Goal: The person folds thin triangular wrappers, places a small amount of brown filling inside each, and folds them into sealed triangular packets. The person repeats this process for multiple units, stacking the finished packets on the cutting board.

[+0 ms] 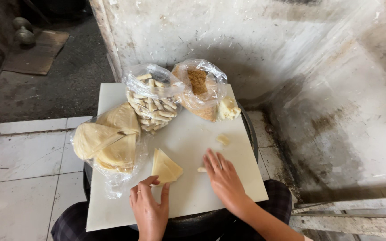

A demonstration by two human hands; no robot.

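Both hands low over white worktop [188, 196], folded dough wrapper between them.

Far left: clear bag of round wrappers [108, 140]. Left hand [149, 210] palm down, fingers loosely curled, thumb and forefinger tips at lower edge of folded triangular wrapper [165, 167]. Right hand [223, 178] flat, fingers spread, holding nothing, fingertips beside small dough scrap [201, 169]. Behind: bag of pale sticks [153, 107], bag of crumbs [200, 87].

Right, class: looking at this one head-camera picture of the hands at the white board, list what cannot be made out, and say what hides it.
- What supports the white board: hidden beneath the board, head view.
- Left hand: wrist cut off by the bottom edge.
- Brown contents of the far bag: blurred by crinkled plastic.
- Small piece by the right hand: too small to identify.
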